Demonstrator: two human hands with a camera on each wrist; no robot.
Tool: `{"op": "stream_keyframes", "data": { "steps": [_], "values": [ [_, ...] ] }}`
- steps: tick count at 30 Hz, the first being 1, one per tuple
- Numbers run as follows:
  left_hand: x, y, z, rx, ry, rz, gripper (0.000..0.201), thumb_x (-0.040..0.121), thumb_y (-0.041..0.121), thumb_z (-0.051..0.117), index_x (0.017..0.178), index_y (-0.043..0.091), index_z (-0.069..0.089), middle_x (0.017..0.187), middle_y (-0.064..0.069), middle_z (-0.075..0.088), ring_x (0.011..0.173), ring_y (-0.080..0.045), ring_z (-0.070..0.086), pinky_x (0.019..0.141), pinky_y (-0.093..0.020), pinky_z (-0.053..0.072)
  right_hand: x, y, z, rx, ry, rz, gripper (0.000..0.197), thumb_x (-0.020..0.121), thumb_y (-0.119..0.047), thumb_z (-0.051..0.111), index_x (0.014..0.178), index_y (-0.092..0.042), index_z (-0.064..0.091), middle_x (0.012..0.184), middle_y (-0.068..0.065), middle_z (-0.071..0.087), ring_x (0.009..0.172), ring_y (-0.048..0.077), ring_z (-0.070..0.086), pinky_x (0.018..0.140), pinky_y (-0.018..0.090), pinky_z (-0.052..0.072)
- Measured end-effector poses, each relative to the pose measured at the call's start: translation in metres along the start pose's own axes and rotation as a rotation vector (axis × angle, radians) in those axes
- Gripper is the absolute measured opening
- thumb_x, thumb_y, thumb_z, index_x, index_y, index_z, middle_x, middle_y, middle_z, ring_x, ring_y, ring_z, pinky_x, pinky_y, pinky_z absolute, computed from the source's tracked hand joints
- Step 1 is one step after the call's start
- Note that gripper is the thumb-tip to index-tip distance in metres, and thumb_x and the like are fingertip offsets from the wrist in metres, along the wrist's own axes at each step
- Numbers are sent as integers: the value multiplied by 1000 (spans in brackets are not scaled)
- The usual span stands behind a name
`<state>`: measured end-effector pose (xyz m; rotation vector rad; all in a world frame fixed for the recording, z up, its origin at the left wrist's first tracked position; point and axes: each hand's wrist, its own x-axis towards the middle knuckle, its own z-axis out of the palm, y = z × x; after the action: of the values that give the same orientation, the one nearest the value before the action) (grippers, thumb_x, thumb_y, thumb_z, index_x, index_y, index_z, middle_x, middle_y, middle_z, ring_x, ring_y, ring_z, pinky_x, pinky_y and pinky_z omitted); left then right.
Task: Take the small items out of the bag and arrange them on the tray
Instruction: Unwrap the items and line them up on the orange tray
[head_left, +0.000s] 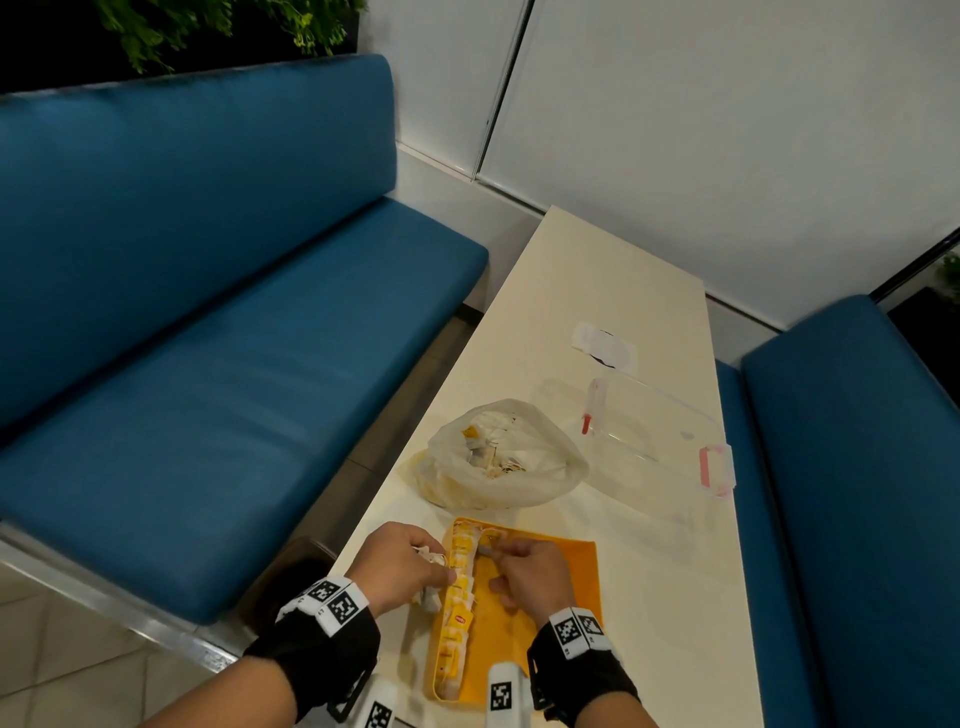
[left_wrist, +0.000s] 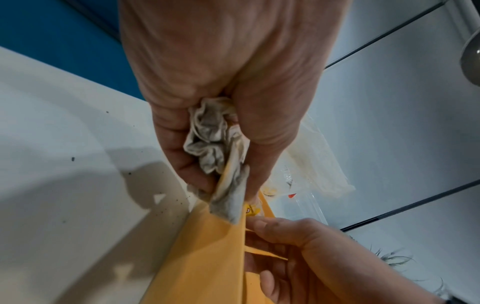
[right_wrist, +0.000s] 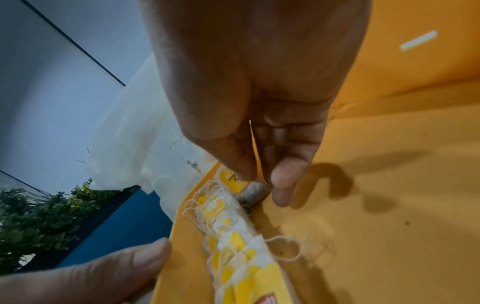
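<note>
Our left hand (head_left: 400, 566) clutches limp paper tea bags (left_wrist: 215, 142); right hand (head_left: 530, 569) pinches one (right_wrist: 253, 190) at twelve o'clock on the flat orange plastic tray (head_left: 550, 587): light, fragile, best held by the paper

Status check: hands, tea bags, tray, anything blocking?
Left hand grips bunched tea bags. Right hand pinches one bag at row's far end in yellow tray. Plastic bag open beyond tray; nothing blocking.

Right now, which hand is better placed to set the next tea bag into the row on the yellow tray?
Left. The left hand already grips a bunch of tea bags right beside the row at the tray edge. The right hand is busy pinching a bag at the row's far end.
</note>
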<state>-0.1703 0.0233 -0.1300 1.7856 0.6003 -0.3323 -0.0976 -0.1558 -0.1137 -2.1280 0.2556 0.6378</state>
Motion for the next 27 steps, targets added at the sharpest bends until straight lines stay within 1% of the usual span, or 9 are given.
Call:
{"op": "stream_keyframes", "data": {
  "steps": [2, 4, 7, 9, 13, 16, 18, 22, 27],
  "values": [
    [-2, 2, -4, -87, 6, -22, 24, 69, 27, 94, 88, 21, 80, 84, 5, 74, 79, -9, 70, 54, -18, 51, -1, 3, -4, -39, -18, -13, 14, 91, -14, 64, 87, -22, 75, 63, 3, 72, 57, 17, 67, 48, 29, 49],
    [-5, 5, -9, -211, -1, -66, 20, 72, 22, 92, 87, 17, 79, 81, -1, 76, 75, -13, 71, 51, -20, 52, -4, 4, -8, -75, -15, -45, 15, 92, -15, 62, 89, -21, 75, 70, 3, 73, 57, 15, 68, 51, 27, 51],
    [-8, 10, -16, -421, -62, -115, 22, 76, 17, 89, 92, 8, 79, 85, -11, 78, 74, -19, 73, 60, -28, 56, -15, -2, -10, -103, -18, -170, 7, 91, -20, 68, 92, -24, 74, 89, -5, 74, 63, 10, 70, 54, 21, 48],
    [-11, 16, -17, -529, -108, -132, 22, 80, 16, 86, 97, 5, 78, 93, -14, 79, 81, -23, 75, 66, -31, 59, -26, -11, -7, -74, -58, -271, 7, 87, -22, 73, 91, -28, 75, 91, -8, 74, 69, 8, 67, 57, 17, 47],
    [-14, 26, -14, -654, -154, -146, 26, 88, 25, 79, 103, 5, 77, 91, -13, 78, 76, -21, 74, 65, -30, 57, -53, -26, -1, -42, -145, -522, 26, 80, -25, 80, 102, -37, 73, 104, -15, 67, 80, 9, 65, 69, 18, 51],
    [-11, 29, -13, -730, -150, -187, 29, 93, 29, 72, 104, 3, 75, 88, -14, 76, 70, -19, 71, 63, -29, 55, -63, -30, -1, -113, -142, -646, 34, 79, -26, 80, 108, -40, 67, 112, -19, 56, 92, 10, 65, 64, 19, 51],
    [-10, 30, -12, -789, -155, -219, 30, 95, 31, 68, 104, 2, 73, 90, -15, 75, 72, -22, 71, 63, -31, 56, -64, -28, -2, -161, -131, -695, 39, 79, -22, 78, 110, -42, 65, 113, -20, 51, 97, 11, 61, 63, 16, 48],
    [-7, 29, -9, -846, -191, -255, 39, 98, 37, 62, 114, 2, 68, 102, -19, 76, 83, -28, 72, 74, -36, 58, -63, -26, -3, -331, -138, -773, 50, 83, -22, 74, 123, -48, 60, 118, -22, 41, 106, 4, 52, 70, 8, 42],
    [-9, 31, -5, -836, -214, -270, 36, 99, 40, 60, 110, 7, 68, 92, -15, 73, 80, -27, 69, 76, -37, 53, -60, -27, -4, -406, -162, -817, 43, 89, -19, 70, 122, -45, 64, 113, -22, 38, 107, -6, 47, 80, 5, 40]
  ]
}}
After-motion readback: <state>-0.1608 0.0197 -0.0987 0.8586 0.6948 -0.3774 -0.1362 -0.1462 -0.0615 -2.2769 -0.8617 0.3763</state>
